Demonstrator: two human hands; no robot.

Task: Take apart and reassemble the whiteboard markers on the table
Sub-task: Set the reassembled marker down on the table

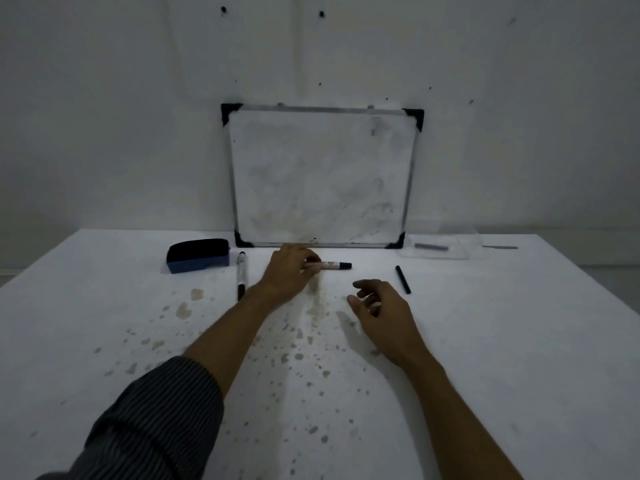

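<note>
A pale marker body with a dark end [331, 265] lies across the table near the whiteboard, and my left hand [290, 271] is closed around its left part. My right hand [380, 308] hovers just in front of it, fingers loosely curled and apart, holding nothing. A thin dark marker part [403, 279] lies on the table to the right of my right hand. A whole marker with a dark cap [241, 275] lies lengthwise to the left of my left hand.
A whiteboard [322, 176] leans on the wall at the table's far edge. A dark eraser [198, 254] sits at its left. A clear plastic case [438, 247] lies at the back right. The white table [519, 341] is stained with brown spots in the middle.
</note>
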